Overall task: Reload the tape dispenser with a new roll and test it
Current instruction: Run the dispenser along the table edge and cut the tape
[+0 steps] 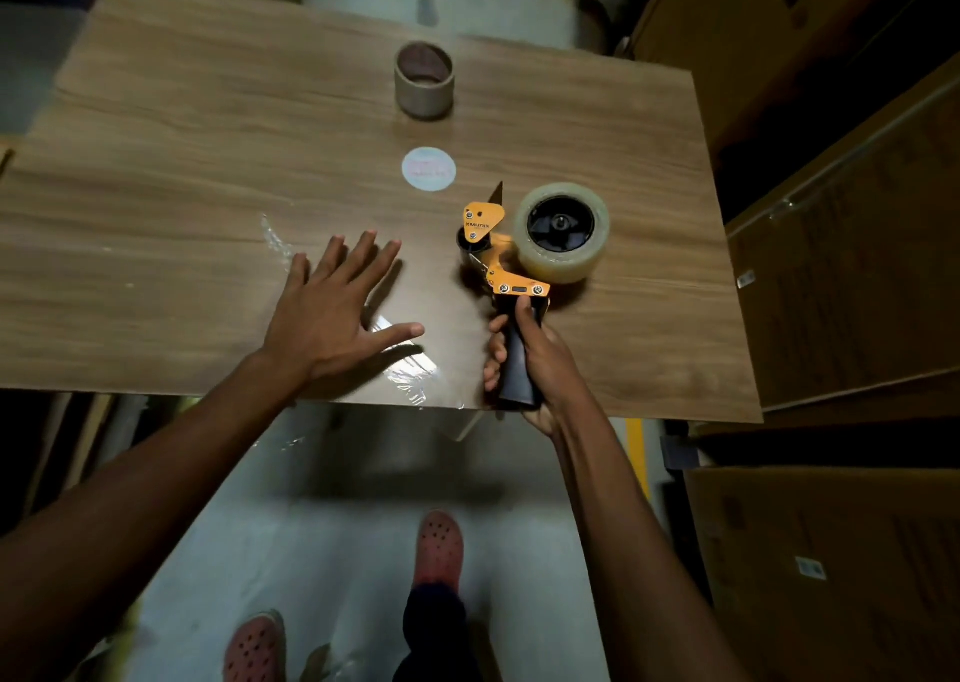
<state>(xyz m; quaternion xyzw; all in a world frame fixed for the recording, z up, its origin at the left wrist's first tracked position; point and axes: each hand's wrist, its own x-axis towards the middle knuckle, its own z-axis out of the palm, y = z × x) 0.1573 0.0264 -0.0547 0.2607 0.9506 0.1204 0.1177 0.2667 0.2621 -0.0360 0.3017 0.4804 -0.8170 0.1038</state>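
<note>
With the right hand (524, 354) wrapped around its black handle, the rigid, roll-heavy tape dispenser (511, 260) handles securely; the left hand (332, 312) lies flat, fingers spread, holding nothing.

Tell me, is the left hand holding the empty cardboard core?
No, the left hand lies open and flat on the table, while the empty cardboard core stands alone farther back, untouched.

Orange tape dispenser (491, 253), clear roll (563, 260), brown woodgrain table (208, 162).
</note>
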